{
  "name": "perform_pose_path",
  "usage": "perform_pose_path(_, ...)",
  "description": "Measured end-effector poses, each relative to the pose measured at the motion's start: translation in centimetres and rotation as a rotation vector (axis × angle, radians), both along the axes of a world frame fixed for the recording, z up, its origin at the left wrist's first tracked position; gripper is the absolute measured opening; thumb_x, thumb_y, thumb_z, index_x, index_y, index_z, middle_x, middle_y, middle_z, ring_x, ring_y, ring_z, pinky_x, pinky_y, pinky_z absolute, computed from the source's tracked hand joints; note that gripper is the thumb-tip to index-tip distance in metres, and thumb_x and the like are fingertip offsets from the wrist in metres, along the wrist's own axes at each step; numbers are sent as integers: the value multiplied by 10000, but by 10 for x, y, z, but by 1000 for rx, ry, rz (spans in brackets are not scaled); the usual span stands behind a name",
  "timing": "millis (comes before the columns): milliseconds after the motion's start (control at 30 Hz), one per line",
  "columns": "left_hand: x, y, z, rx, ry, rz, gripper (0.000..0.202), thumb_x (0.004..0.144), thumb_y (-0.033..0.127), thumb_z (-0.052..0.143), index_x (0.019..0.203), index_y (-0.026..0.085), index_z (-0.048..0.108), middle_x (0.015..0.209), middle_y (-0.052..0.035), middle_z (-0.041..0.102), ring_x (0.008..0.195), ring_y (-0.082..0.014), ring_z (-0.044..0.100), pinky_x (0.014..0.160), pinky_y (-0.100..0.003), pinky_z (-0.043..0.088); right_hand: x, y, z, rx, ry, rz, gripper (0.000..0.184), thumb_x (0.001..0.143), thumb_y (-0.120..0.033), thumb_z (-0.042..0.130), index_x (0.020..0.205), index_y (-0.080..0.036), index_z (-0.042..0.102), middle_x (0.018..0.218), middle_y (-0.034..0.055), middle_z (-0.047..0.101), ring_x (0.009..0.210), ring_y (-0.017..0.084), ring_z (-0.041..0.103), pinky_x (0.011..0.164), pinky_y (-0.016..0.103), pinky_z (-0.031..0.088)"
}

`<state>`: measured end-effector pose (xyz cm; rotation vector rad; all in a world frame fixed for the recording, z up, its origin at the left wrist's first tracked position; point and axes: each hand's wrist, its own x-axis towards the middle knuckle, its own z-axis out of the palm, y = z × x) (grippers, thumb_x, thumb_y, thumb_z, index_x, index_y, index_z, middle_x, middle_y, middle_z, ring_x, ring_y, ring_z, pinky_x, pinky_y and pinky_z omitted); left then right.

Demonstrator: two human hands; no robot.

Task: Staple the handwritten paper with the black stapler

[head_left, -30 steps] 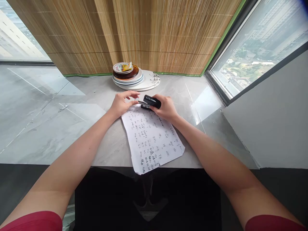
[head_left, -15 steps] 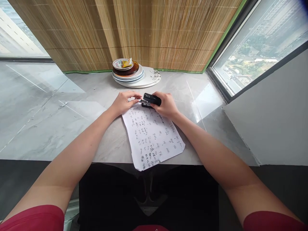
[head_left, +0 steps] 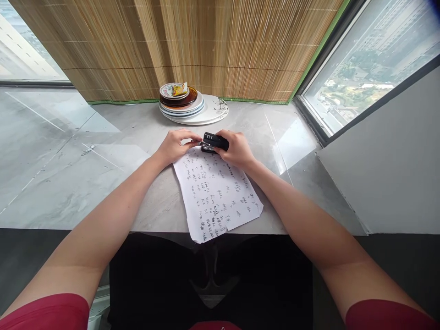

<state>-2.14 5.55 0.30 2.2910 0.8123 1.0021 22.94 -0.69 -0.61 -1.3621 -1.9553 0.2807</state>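
Observation:
My right hand (head_left: 237, 149) is wrapped round a black stapler (head_left: 216, 140), whose top and base stand apart at the left end. Between them shows a narrow strip of metal. At this end the thumb and fingers of my left hand (head_left: 175, 145) are closed in a pinch, but whatever is between them is too small to make out. Beneath both hands lies a white sheet of paper (head_left: 220, 197) covered in handwritten marks. Its near end hangs over the edge of the counter, and one near corner looks notched.
A stack of plates (head_left: 182, 107) stands beyond my hands, with a small yellow packet (head_left: 179, 90) on top. Behind it hangs a bamboo blind (head_left: 192, 46). Small scraps (head_left: 89, 149) lie on the grey counter (head_left: 113, 188) at left. A white wall (head_left: 388, 178) borders the right side.
The view has shifted very slightly. Both hands, the stapler and the paper keep nearly the same places and poses.

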Motion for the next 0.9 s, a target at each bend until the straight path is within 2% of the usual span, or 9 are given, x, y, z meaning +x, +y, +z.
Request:
perform_pose_path(200, -1, 2, -3, -5, -12, 7, 150, 862, 357, 825, 980, 271, 862, 990, -68, 828, 937, -255, 742, 913, -391, 565, -1, 0, -1, 1, -6, 4, 249, 833, -264, 772, 1067, -264, 688, 1000, 64, 751, 916, 282, 672, 859, 428, 514)
perform_pose_path(433, -2, 5, -5, 80, 45, -14, 185, 901, 348, 783, 1042, 251, 855, 1029, -63, 837, 955, -240, 751, 909, -380, 577, -1, -4, 3, -47, -72, -10, 261, 866, -286, 745, 1120, -256, 692, 1041, 69, 741, 937, 276, 656, 858, 408, 496)
perform_pose_path(667, -1, 4, -3, 123, 86, -29, 161, 910, 390, 759, 952, 268, 856, 993, -53, 844, 946, -245, 756, 906, -401, 592, -2, -5, 4, -40, -73, -11, 268, 866, -277, 750, 1128, -251, 703, 1051, 78, 745, 957, 283, 670, 871, 412, 503)
perform_pose_path(800, -4, 7, 0, 146, 114, -11, 178, 910, 411, 751, 938, 271, 856, 1015, -50, 846, 968, -247, 757, 956, -420, 582, 4, -1, 4, -27, -28, 1, 286, 838, -281, 761, 1118, -241, 717, 1035, 74, 763, 942, 281, 682, 872, 416, 510)
perform_pose_path(900, -9, 11, 1, 157, 120, 2, 186, 902, 433, 763, 923, 273, 857, 993, -48, 845, 968, -252, 758, 952, -420, 580, 16, 5, 4, -23, 35, 67, 258, 823, -287, 760, 1072, -229, 729, 1009, 62, 778, 923, 269, 692, 869, 411, 518)
